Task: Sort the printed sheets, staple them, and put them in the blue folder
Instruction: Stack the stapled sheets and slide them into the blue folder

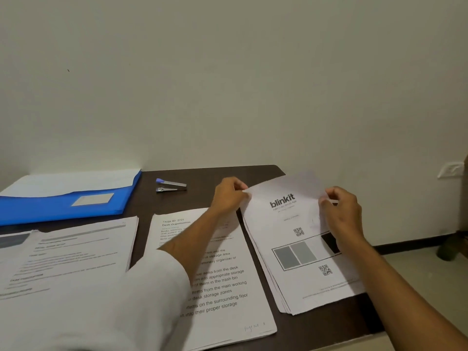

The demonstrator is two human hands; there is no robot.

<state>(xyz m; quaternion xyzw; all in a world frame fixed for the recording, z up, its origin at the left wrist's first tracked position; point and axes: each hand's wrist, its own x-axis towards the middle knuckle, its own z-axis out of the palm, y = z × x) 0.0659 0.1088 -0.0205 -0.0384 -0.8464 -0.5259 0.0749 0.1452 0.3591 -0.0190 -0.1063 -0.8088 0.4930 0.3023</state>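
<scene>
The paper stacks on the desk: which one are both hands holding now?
The rightmost stack, whose top sheet reads "blinkit". The left hand and right hand pinch its far corners; the other two stacks lie untouched.

We see a dark counter against a pale wall, with what may be a switch plate at right.

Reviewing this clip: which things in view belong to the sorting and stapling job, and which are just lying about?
Job: blinkit sheets pinched by left hand and right hand; middle stack; left stack; stapler; blue folder.
Lying about: wall socket.
</scene>
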